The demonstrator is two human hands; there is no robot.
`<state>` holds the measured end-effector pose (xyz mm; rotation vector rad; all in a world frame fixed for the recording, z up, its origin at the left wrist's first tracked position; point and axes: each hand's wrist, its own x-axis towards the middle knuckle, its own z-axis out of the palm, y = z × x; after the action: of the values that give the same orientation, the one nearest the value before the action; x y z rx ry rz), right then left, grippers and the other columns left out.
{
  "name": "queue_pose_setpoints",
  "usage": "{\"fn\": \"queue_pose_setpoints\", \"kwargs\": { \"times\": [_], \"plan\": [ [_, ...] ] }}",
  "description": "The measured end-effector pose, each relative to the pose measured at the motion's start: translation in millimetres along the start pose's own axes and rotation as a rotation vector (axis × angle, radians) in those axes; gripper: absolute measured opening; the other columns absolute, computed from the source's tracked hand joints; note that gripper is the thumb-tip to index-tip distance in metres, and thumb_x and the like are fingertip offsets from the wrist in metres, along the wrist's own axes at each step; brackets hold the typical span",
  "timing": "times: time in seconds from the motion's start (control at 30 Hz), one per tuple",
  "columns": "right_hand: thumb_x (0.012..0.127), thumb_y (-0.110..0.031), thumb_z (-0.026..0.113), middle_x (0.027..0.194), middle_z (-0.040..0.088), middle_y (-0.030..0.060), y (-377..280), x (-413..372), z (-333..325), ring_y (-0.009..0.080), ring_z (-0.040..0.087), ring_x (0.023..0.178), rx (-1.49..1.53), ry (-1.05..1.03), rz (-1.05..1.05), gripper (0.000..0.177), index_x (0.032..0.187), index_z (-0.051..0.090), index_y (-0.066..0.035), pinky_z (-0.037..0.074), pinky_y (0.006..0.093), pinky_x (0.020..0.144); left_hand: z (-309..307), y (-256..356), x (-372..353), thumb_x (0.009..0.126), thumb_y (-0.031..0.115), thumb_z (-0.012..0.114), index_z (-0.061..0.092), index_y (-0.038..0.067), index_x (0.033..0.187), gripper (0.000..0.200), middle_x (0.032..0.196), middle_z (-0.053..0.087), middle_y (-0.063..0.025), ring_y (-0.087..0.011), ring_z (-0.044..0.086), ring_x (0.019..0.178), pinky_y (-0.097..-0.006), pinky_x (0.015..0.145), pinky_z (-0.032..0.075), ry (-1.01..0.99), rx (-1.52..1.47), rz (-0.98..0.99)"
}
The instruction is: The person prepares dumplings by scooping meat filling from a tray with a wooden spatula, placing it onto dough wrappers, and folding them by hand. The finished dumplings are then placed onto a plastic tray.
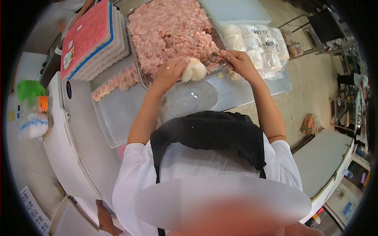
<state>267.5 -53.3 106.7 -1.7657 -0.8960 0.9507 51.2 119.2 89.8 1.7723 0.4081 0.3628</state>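
Observation:
My left hand (171,72) is closed around some pale round dough wrappers (195,70), at the near edge of a tray of pink minced meat (169,27). To the right, my right hand (238,63) grips a small metal utensil (215,57) whose end is at the meat; its exact shape is partly hidden. Small pale dough pieces (234,75) lie below that hand. A clear plastic bag (191,96) rests just in front of the meat tray. On the left, a row of filled dumplings (118,83) lines the far edge of a translucent tray (118,118).
Stacked trays with a red top (86,37) stand at the left. Bagged stacks of white wrappers (262,47) sit at the right, near a translucent lid (236,11). Another person's arm (80,13) shows at the upper left. A white chest freezer (73,133) is under the trays.

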Motion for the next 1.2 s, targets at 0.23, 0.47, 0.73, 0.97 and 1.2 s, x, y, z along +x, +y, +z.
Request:
{"fn": "queue_pose_setpoints", "kwargs": {
  "times": [0.23, 0.47, 0.73, 0.97, 1.2],
  "plan": [
    [0.096, -0.039, 0.055, 0.057, 0.04, -0.0052, -23.5, -21.3, 10.7, 0.0049, 0.035, 0.053, 0.052, 0.146, -0.066, 0.041, 0.095, 0.071, -0.001, 0.027, 0.0215, 0.049, 10.4, 5.9, 3.5, 0.091, 0.023, 0.058, 0.066, -0.005, 0.098, 0.03, 0.088, 0.069, -0.01, -0.0181, 0.064, 0.083, -0.034, 0.073, 0.051, 0.068, -0.888, -0.238],
    [0.095, -0.041, 0.054, 0.056, 0.04, -0.005, -30.8, -30.0, 18.0, 0.005, 0.034, 0.053, 0.034, 0.178, -0.062, 0.042, 0.096, 0.071, -0.002, 0.027, 0.0221, 0.049, 16.1, -6.9, -6.6, 0.093, 0.021, 0.056, 0.066, -0.001, 0.09, 0.025, 0.095, 0.067, -0.0074, -0.02, 0.064, 0.087, -0.0324, 0.076, 0.053, -0.064, 0.105, 0.086],
    [0.096, -0.039, 0.054, 0.057, 0.039, -0.006, -33.5, -41.5, 25.5, 0.0043, 0.032, 0.053, 0.069, 0.238, -0.043, 0.041, 0.096, 0.071, -0.003, 0.026, 0.0217, 0.049, 2.3, 16.2, 10.2, 0.095, 0.016, 0.054, 0.051, 0.0, 0.123, 0.032, 0.11, 0.061, -0.0101, -0.0209, 0.063, 0.099, -0.0343, 0.081, 0.055, 0.057, -0.764, -0.18],
    [0.095, -0.039, 0.056, 0.063, 0.049, -0.002, -45.6, -43.7, 31.9, 0.0079, 0.045, 0.061, 0.079, 0.343, -0.141, 0.041, 0.096, 0.07, -0.001, 0.036, 0.025, 0.055, 27.9, 31.7, 53.3, 0.099, 0.021, 0.043, 0.047, -0.006, 0.122, 0.035, 0.12, 0.055, -0.018, -0.0299, 0.056, 0.112, -0.0439, 0.099, 0.045, 0.093, -1.17, -0.136],
    [0.093, -0.025, 0.056, 0.081, 0.06, 0.0138, -33.0, -37.6, 26.8, 0.0288, 0.06, 0.075, -0.661, 0.375, -0.353, 0.024, 0.106, 0.066, -0.008, 0.048, 0.0378, 0.067, 19.8, 42.0, 79.4, 0.098, 0.049, 0.03, 0.038, -0.004, 0.129, 0.062, 0.12, 0.051, -0.0211, -0.0402, 0.046, 0.119, -0.059, 0.103, 0.034, 0.12, -1.601, -0.165]
  ]
}}
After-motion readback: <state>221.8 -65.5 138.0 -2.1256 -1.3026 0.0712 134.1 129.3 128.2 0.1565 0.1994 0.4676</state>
